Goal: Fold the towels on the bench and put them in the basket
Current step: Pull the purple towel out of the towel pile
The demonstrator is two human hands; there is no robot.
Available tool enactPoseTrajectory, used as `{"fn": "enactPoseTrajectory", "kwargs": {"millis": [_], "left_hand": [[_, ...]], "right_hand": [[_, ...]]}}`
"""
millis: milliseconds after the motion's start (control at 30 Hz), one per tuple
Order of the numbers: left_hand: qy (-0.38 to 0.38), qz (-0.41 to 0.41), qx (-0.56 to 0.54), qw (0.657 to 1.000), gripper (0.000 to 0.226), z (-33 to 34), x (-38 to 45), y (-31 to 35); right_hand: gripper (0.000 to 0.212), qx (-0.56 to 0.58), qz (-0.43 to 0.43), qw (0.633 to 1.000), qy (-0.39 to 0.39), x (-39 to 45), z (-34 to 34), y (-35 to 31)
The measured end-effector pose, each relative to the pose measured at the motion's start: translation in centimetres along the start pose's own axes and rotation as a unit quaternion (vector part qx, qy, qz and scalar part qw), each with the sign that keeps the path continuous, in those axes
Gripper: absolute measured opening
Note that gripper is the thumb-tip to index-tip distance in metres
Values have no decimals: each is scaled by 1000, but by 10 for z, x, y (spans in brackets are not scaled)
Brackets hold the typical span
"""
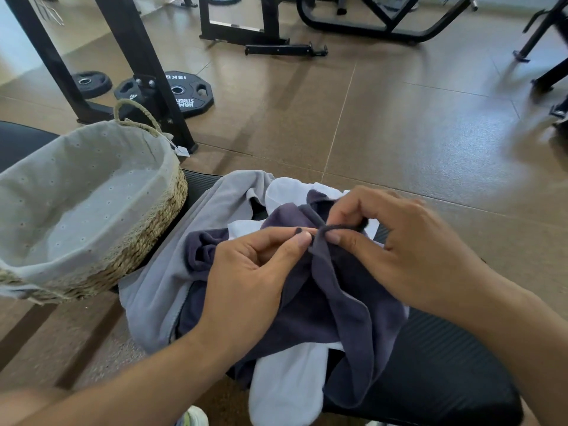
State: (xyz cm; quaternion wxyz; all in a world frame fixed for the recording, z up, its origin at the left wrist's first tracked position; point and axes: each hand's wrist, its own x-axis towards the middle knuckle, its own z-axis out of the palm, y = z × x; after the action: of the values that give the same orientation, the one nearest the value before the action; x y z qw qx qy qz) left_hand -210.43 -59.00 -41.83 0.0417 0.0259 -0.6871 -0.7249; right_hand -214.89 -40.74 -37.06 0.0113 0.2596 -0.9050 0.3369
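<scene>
A heap of towels lies on the black padded bench (436, 373): a dark purple towel (335, 305) on top, a light grey towel (172, 265) to its left, and a white towel (285, 385) under and in front. My left hand (246, 272) and my right hand (396, 244) both pinch the hem of the dark purple towel, their fingertips almost meeting, and the cloth hangs down from that edge. A woven basket (147, 241) with a pale grey fabric liner and a rope handle stands at the left, on the bench's far end, with no towel inside.
Brown rubber gym floor (384, 127) stretches beyond the bench. Black weight plates (187, 93) lie on it behind the basket, beside the slanted legs of a black rack (144, 63). More black machine frames (381, 23) stand along the back and right.
</scene>
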Motion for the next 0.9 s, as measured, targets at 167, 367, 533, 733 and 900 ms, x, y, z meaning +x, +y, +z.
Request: {"fn": "enactPoseTrajectory", "kwargs": {"millis": [167, 367, 533, 733, 900], "left_hand": [[9, 2, -2, 1000, 19, 1, -1, -3], [34, -14, -50, 998, 19, 6, -2, -5], [-15, -16, -105, 994, 15, 9, -6, -7], [-42, -20, -139, 989, 22, 6, -7, -8], [-48, 1, -100, 994, 14, 7, -8, -7]], "right_hand": [[5, 0, 30, 1000, -4, -1, 0, 0], [13, 116, 69, 991, -15, 0, 4, -1], [13, 176, 88, 981, -8, 0, 10, -3], [14, 130, 82, 988, 18, 0, 12, -4], [13, 127, 77, 989, 10, -1, 11, -2]]}}
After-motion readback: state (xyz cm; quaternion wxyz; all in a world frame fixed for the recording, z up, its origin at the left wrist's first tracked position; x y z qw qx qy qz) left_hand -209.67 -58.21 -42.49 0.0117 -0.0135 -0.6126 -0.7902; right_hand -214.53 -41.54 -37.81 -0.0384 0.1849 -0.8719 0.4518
